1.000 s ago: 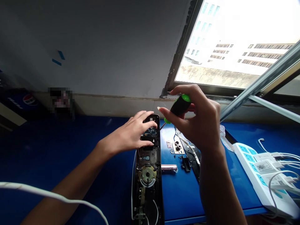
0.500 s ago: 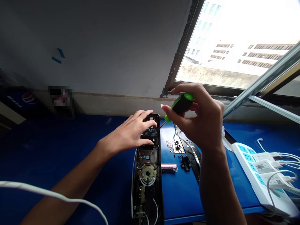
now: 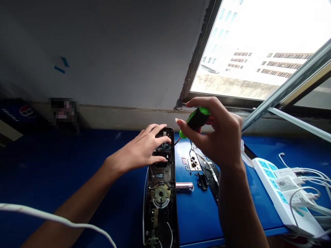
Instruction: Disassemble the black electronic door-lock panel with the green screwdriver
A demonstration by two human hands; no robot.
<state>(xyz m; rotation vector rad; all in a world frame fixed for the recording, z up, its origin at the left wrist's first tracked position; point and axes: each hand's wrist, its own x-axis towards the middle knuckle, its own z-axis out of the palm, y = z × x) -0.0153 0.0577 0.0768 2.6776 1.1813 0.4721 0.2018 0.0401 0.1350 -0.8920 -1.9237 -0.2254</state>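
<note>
Blue workbench [image 3: 77, 165] carries a long black door-lock panel [image 3: 161, 203], the open left hand [image 3: 139, 148] spread across its small circuit board [image 3: 163, 148]; the right hand [image 3: 219, 137] grips a green-and-black screwdriver [image 3: 196, 120], its tip apparently needing seating on a screw.

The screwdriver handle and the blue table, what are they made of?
The screwdriver handle looks like moulded plastic, maybe with rubbery grip parts: black with bright green ends and a soft shine. The blue table looks smooth and evenly coloured with a slight sheen, so probably painted metal or laminate, though the look can't settle which.
</note>
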